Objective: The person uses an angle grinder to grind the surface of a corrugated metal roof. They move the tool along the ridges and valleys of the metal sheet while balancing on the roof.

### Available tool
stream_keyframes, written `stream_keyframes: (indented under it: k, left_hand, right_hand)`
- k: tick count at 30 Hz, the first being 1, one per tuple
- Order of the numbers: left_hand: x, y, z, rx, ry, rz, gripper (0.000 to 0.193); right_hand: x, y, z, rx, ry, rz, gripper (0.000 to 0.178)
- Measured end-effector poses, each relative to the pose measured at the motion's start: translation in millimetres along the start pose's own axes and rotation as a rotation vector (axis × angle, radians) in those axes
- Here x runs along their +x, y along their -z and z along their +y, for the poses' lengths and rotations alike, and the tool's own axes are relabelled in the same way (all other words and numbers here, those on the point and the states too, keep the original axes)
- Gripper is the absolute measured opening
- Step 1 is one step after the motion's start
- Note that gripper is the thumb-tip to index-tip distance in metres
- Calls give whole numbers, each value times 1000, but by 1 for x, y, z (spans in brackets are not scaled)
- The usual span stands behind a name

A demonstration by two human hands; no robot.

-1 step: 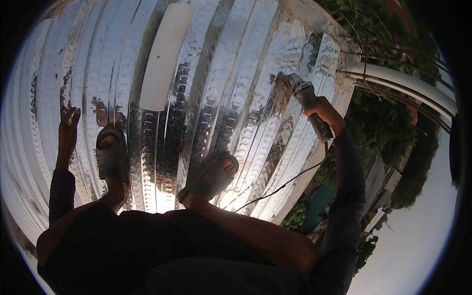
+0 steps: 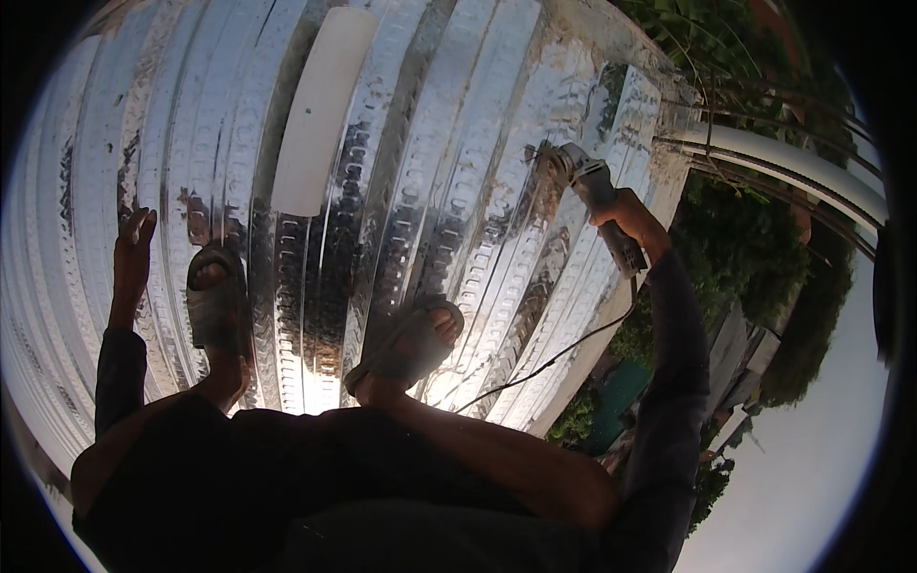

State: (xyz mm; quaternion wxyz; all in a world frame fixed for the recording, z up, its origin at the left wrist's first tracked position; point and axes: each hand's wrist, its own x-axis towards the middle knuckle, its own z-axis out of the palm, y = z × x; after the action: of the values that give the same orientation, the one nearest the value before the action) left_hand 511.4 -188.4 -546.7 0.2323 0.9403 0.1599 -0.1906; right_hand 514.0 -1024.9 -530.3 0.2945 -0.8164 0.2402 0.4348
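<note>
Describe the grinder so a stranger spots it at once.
Start with the big ribbed metal sheet underfoot. Near its right edge, the right hand holds the grinder. Unlike the plain white strip to its left, it is gray and trails a dark cord.

Right hand [image 2: 629, 220] partly covers the angle grinder [image 2: 594, 181]; its disc [image 2: 551, 166] is indistinct; right leg [image 2: 506, 447] hides the power cord's [image 2: 554, 360] end.

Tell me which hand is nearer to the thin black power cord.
Right: the right hand grips the grey, long-bodied angle grinder, just above where the cord leaves it; the left hand is far off to the cord's left.
</note>
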Motion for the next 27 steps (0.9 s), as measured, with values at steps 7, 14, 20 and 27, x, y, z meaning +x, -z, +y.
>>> stream_keyframes:
  k: [7,14,20,27]
  left_hand:
    - [4,-2,-2,5,0,30,62]
    - [5,-2,-4,3,1,27,63]
    - [5,-2,-5,9,-1,32,63]
    - [7,0,-3,-3,-13,11,62]
  right_hand:
    - [6,1,-1,72,11,-5,41]
    - [6,1,-5,59,-3,-5,39]
    - [7,-2,-3,108,34,-26,40]
    - [10,-2,-1,70,22,2,40]
